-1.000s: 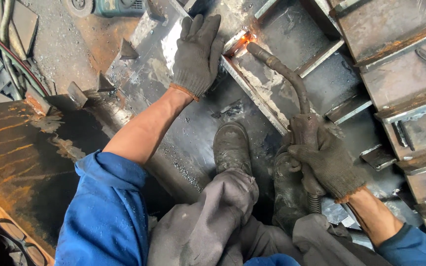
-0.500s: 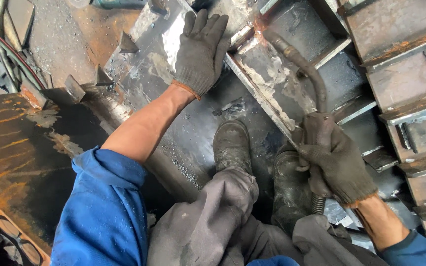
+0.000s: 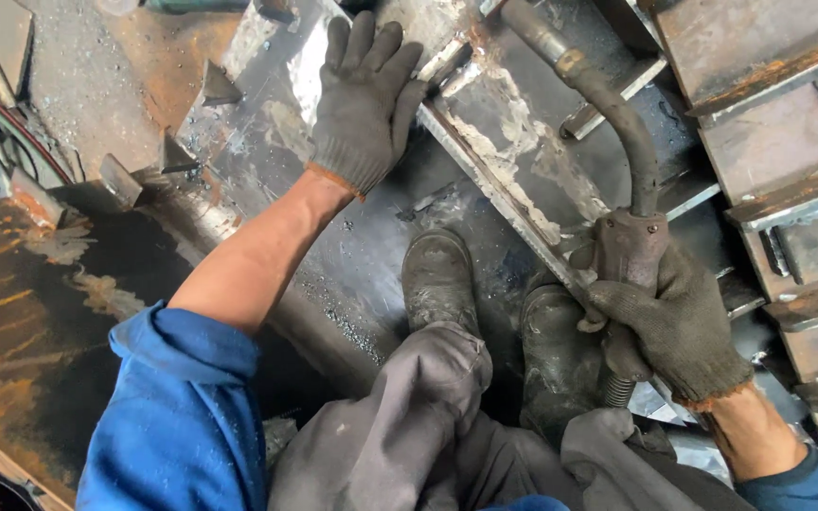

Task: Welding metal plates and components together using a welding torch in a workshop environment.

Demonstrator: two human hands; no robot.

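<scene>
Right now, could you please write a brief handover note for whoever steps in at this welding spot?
Left hand: gloved, open, pressed flat on the steel plate.
Right hand: gloved, closed around the grip of the welding torch; its curved neck reaches up over the angle bar, with no arc or glow visible.
Both boots stand on the plate just below the bar.
Done: pale weld residue runs along the bar's seam.
Left: I cannot tell how much of the seam is unwelded.

One head-worn view looks steeply down, close over the steel plate (image 3: 267,123).
</scene>
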